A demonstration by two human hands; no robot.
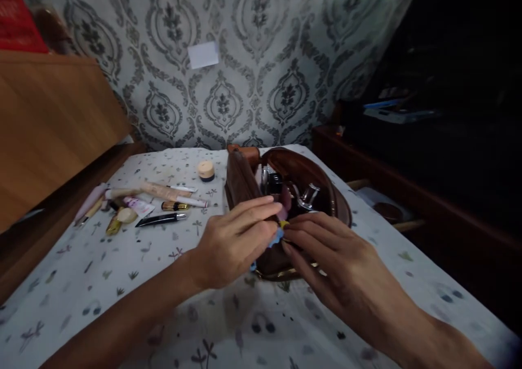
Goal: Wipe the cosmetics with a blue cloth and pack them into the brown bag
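A brown leather pouch (244, 181) stands open on the patterned tablecloth (122, 282), with a glass bottle (309, 195) and dark items inside. My left hand (232, 244) and my right hand (326, 254) meet at the pouch's near edge. The fingers of both hands pinch a small blue and yellow thing (279, 233), mostly hidden between them. I cannot make out what it is.
Several cosmetic tubes and pencils (150, 203) lie in a cluster at the left of the cloth, with a small round jar (206, 170) behind them. A wooden board (53, 124) rises at the left. Dark wooden furniture (408, 195) borders the right.
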